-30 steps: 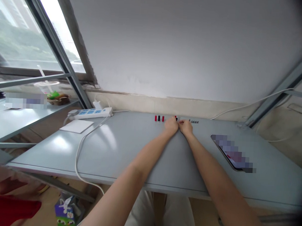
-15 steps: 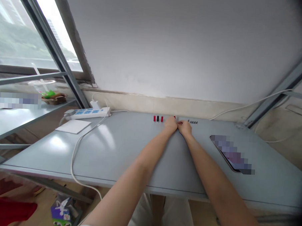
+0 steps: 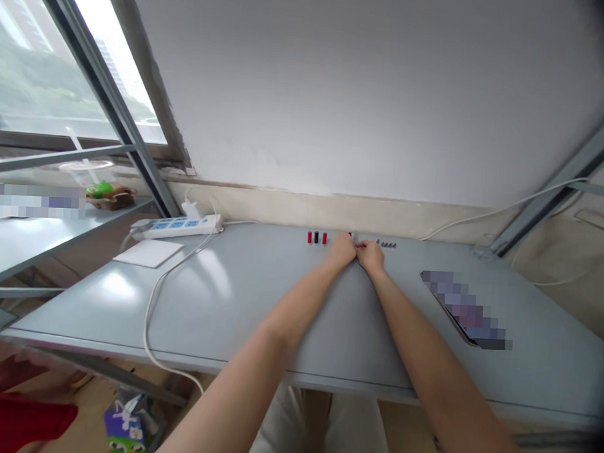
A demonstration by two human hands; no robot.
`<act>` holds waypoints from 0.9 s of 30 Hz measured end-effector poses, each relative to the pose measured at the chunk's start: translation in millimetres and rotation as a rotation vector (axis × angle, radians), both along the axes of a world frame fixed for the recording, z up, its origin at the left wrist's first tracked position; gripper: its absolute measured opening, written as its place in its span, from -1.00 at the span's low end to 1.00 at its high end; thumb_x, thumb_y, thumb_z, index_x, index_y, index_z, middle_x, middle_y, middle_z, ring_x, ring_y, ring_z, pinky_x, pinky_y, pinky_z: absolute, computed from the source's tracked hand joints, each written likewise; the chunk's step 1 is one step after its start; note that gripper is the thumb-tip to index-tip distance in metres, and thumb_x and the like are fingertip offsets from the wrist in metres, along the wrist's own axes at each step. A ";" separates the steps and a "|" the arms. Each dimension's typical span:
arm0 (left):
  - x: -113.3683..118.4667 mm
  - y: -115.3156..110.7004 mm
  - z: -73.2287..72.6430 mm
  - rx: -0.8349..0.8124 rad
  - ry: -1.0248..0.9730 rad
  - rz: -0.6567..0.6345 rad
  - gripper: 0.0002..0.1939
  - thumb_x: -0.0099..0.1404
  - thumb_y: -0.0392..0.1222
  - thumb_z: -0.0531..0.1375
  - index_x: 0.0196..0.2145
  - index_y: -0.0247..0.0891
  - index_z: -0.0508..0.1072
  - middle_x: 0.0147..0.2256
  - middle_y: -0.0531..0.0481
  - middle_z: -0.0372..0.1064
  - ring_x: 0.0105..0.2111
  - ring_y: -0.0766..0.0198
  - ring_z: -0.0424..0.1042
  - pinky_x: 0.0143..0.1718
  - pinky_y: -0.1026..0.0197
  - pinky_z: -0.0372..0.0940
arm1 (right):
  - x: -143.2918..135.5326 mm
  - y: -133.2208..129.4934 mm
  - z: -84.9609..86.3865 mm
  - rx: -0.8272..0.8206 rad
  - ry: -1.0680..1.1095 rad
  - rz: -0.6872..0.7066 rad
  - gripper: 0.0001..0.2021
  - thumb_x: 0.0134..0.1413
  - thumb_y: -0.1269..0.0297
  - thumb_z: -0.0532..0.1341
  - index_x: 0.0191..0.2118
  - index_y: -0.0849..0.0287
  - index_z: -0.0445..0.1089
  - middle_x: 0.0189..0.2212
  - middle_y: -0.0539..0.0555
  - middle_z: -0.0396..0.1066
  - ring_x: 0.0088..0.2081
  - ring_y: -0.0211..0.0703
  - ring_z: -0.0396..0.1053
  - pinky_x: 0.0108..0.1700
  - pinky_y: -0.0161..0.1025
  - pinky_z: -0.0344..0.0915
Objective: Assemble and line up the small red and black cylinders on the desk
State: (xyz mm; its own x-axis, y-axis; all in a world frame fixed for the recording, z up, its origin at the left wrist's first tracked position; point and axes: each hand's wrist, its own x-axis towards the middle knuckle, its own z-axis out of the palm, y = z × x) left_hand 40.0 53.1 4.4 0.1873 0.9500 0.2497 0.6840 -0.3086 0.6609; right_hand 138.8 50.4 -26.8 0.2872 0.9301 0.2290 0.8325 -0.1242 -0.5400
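At the back of the grey desk [image 3: 259,298], my left hand [image 3: 343,248] and my right hand [image 3: 371,255] meet, fingers closed together around something too small to make out. A bit of a red piece [image 3: 350,234] shows just behind my left fingers. To the left of my hands stand a red cylinder [image 3: 309,237], a black cylinder [image 3: 316,237] and another red cylinder [image 3: 325,238]. Several small dark screw-like pieces [image 3: 388,245] lie in a row to the right of my right hand.
A phone [image 3: 461,310] with a blurred screen lies at the right. On the left are a white power strip [image 3: 182,226], a white flat square [image 3: 149,253] and a white cable [image 3: 151,300] running over the front edge. Metal posts rise at both sides.
The view has shifted very slightly. Both hands stay together at the same place, and the cylinders and small pieces have not moved.
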 end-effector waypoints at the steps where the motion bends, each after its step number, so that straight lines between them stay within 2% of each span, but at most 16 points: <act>1: -3.0 -5.4 1.5 0.022 0.136 -0.003 -0.82 0.17 -0.49 0.01 -0.31 -0.47 0.37 -0.27 -0.32 0.35 -0.13 0.05 0.34 -0.13 0.19 0.20 | 0.0 0.1 -0.1 -0.003 0.006 0.001 -0.77 -0.03 0.25 0.15 -0.26 0.13 0.49 -0.28 0.14 0.49 -0.21 -0.10 0.40 -0.20 -0.26 0.24; 2: -6.6 -11.5 2.9 0.040 0.234 -0.025 -0.80 0.20 -0.46 -0.01 -0.25 -0.48 0.36 -0.21 -0.35 0.35 -0.13 0.05 0.35 -0.13 0.20 0.21 | -0.1 0.2 -0.4 -0.004 0.011 0.002 -0.77 -0.03 0.24 0.15 -0.26 0.13 0.49 -0.28 0.13 0.48 -0.21 -0.11 0.40 -0.20 -0.27 0.24; 6: -26.6 -36.6 8.3 0.027 0.305 -0.060 -0.66 0.17 -0.49 0.00 -0.07 -0.47 0.27 -0.17 -0.36 0.36 -0.13 0.05 0.38 -0.14 0.18 0.24 | -0.6 0.7 -2.3 0.013 0.004 -0.001 -0.77 -0.02 0.22 0.15 -0.27 0.12 0.48 -0.28 0.13 0.48 -0.21 -0.12 0.40 -0.18 -0.26 0.24; 9: -42.3 -47.6 12.5 -0.057 0.373 0.002 -0.50 0.18 -0.47 -0.02 0.10 -0.49 0.10 -0.20 -0.40 0.38 -0.14 -0.02 0.40 -0.15 0.07 0.26 | -1.0 0.2 -2.8 0.022 -0.012 -0.007 -0.77 -0.02 0.21 0.15 -0.27 0.14 0.48 -0.27 0.14 0.48 -0.21 -0.12 0.40 -0.16 -0.25 0.24; 13: -58.3 -47.2 11.9 -0.092 0.407 0.070 -0.28 0.19 -0.46 -0.04 0.26 -0.47 -0.28 -0.17 -0.42 0.37 -0.12 -0.01 0.39 -0.11 0.04 0.23 | 0.3 -2.9 1.9 -0.034 -0.069 -0.014 -0.74 -0.04 0.19 0.17 -0.23 0.15 0.48 -0.26 0.17 0.47 -0.18 -0.07 0.40 -0.14 -0.20 0.24; 17: -67.4 -40.8 5.1 -0.091 0.390 0.079 -0.18 0.19 -0.42 0.00 0.27 -0.40 -0.43 -0.16 -0.38 0.37 -0.13 0.05 0.39 -0.09 0.10 0.21 | 2.1 -9.8 12.6 -0.105 -0.148 0.011 -0.79 -0.08 0.19 0.20 -0.31 0.15 0.48 -0.28 0.19 0.47 -0.20 -0.02 0.40 -0.16 -0.16 0.26; 21: -70.2 -38.4 3.3 -0.098 0.386 0.068 -0.19 0.19 -0.37 0.02 0.27 -0.37 -0.39 -0.14 -0.38 0.36 -0.12 0.03 0.39 -0.10 0.09 0.22 | 1.2 -19.7 18.2 -0.108 -0.116 0.047 -0.82 -0.04 0.21 0.17 -0.38 0.14 0.48 -0.35 0.16 0.47 -0.26 -0.05 0.41 -0.23 -0.21 0.26; 27: -68.3 -31.4 5.3 -0.046 0.398 0.074 -0.40 0.27 -0.29 -0.02 0.24 -0.33 -0.10 -0.06 -0.37 0.30 -0.06 0.02 0.34 -0.06 0.09 0.20 | -3.5 -33.3 9.6 0.006 -0.044 0.118 -0.81 0.02 0.30 0.11 -0.37 0.16 0.47 -0.34 0.12 0.48 -0.26 -0.14 0.40 -0.22 -0.29 0.25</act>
